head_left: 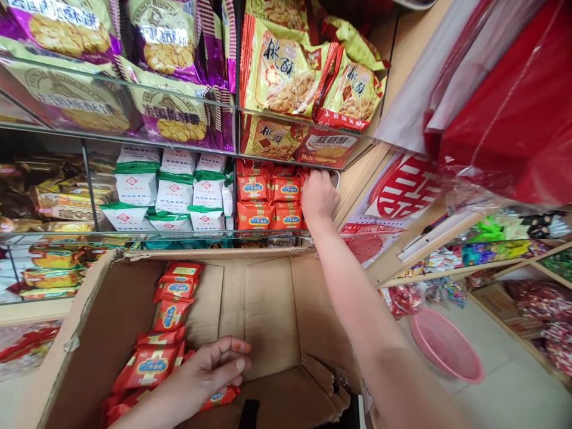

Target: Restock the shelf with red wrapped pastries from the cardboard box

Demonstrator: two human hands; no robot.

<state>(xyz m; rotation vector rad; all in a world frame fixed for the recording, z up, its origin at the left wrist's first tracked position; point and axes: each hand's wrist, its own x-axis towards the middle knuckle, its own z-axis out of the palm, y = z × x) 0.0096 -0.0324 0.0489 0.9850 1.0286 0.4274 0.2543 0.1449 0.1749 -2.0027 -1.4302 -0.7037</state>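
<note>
My left hand [218,369] hovers over a cardboard box [268,316], fingers loosely bent and thumb apart, with nothing visible in them. Just below it lies a red snack packet [220,398], partly covered by the hand. More red packets [154,364] with blue oval labels are heaped and lined up along the box's left side. My right hand [320,196] reaches into the shelf's right end, closed, its fingertips hidden. Beside it stand stacked red packets [254,188] of the same look; what the fingers hold cannot be made out.
White and green packets [174,192] fill the compartment to the left. Above, a clear-fronted shelf holds purple cookie packs [167,42] and yellow-red pastry packs [286,71]. Red plastic-wrapped goods [509,113] hang at right. A pink basin [447,345] sits on the floor.
</note>
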